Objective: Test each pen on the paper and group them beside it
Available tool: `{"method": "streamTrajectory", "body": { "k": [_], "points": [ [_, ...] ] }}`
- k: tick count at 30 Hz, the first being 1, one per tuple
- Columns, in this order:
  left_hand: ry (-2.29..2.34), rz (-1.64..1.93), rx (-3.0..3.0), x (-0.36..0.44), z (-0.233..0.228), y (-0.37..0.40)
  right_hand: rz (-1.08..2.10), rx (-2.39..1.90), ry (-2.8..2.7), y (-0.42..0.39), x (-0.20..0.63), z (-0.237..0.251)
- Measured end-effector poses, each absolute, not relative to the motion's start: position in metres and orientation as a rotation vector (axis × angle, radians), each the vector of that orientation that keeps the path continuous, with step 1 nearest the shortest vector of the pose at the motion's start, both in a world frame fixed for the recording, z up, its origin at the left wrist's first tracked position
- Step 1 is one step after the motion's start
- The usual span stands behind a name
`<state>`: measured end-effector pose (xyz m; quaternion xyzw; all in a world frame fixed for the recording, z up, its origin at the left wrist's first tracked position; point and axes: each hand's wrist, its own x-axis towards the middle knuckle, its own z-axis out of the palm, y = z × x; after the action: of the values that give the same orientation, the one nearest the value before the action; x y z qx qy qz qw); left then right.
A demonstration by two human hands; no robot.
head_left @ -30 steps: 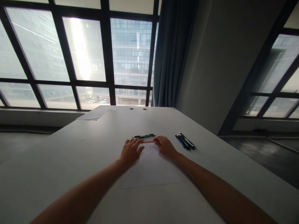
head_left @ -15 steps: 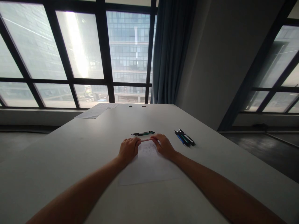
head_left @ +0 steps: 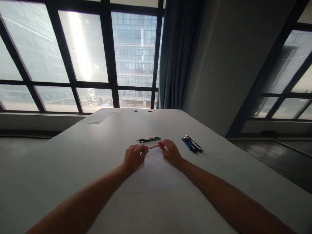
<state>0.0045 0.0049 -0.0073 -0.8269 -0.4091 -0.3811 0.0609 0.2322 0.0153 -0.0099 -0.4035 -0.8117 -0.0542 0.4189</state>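
Note:
Between my two hands runs a slim pink stick (head_left: 153, 147), shaped like a pen or pencil; its exact kind is too small to make out. My left hand (head_left: 133, 156) pinches its left end with thumb and fingers. At the other end, the fingertips of my right hand (head_left: 171, 152) close on it. Beneath lies a white sheet of paper (head_left: 156, 178) with faint scribbles near its top, partly covered by both hands. Just beyond my fingers, dark pens with green parts (head_left: 148, 139) rest on the table.
To the right of my right hand, several black, blue and green pens (head_left: 192, 145) lie side by side on the white table (head_left: 97, 156). More papers (head_left: 97, 116) are at the far left edge. Two small round discs (head_left: 136, 111) sit at the far end, before windows and a curtain (head_left: 174, 58).
The pink stick's left end has dipped slightly, so it slants a little more. Both hands keep hold of it and have barely moved.

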Motion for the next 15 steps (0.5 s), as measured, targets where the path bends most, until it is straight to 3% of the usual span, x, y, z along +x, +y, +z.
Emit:
{"method": "streamTrajectory", "body": {
  "k": [15],
  "points": [
    [-1.159,-0.907,-2.442,0.006,-0.001,0.002,-0.268,-0.931,-2.154,0.008,0.225,0.002]
  ]
}}
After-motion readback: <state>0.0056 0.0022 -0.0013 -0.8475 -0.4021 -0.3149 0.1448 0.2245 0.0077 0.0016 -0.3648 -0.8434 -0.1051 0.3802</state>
